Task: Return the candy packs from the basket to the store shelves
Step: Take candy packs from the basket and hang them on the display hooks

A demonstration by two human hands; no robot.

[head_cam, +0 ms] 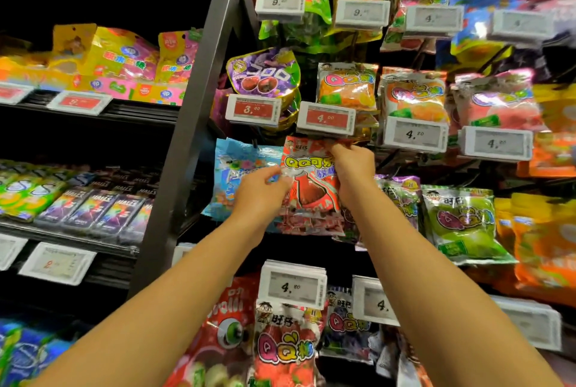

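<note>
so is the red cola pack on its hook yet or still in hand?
Still in hand. The right hand pinches the red cola pack at its top; the left hand holds its side. Hook engagement: cannot tell.

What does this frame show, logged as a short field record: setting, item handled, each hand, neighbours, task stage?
setting: store candy display with hanging packs and price tags
item: red cola-candy pack, in front of the hanging rows
left hand: pinches the pack's left edge
right hand: grips the pack's top right corner, just under a red price tag reading 4
neighbours: blue pack to its left, green pack further right
basket: not in view
stage: pack at the display; whether it is hooked cannot be told
</note>
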